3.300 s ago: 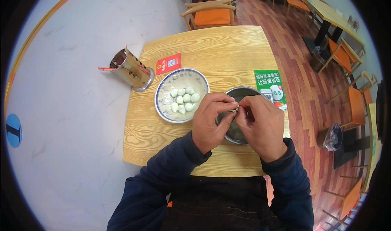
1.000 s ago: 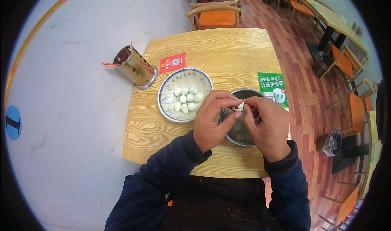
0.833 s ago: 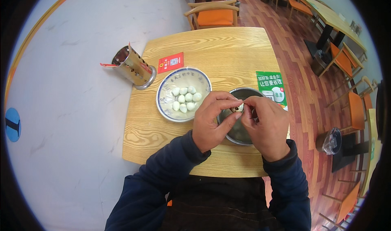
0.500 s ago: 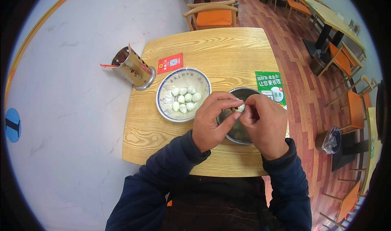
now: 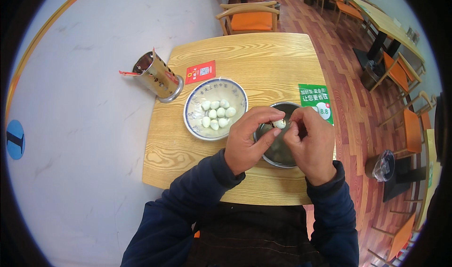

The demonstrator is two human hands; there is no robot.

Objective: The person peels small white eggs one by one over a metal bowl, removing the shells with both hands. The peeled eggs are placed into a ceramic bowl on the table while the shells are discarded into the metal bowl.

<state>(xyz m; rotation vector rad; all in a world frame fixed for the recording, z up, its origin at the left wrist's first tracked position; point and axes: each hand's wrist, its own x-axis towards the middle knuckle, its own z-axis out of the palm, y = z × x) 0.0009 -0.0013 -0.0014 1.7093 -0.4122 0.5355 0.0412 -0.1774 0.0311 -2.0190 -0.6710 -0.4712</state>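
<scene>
My left hand (image 5: pixel 247 139) grips a small speckled egg (image 5: pixel 278 124), its shell partly showing white, between thumb and fingers above a steel bowl (image 5: pixel 270 161). My right hand (image 5: pixel 310 142) is closed in a pinch just right of the egg; whatever is between its fingertips is too small to make out. The steel bowl holds dim liquid and pale shapes I cannot make out, partly hidden by my hands. Left of it, a white, blue-rimmed bowl (image 5: pixel 190 125) with a clear lining holds several pale, peeled eggs (image 5: pixel 213 113).
The wooden table (image 5: pixel 167 168) carries a tilted steel utensil holder (image 5: pixel 155 81) at back left, a red card (image 5: pixel 200 71) and a green card (image 5: pixel 310 92). A white wall borders the left. Orange-seated chairs (image 5: pixel 250 19), other tables and lined bins (image 5: pixel 380 165) stand around.
The egg in my left hand shows more now than earlier. My right fingertips have drawn slightly away from it to the right. The view has shifted a little.
</scene>
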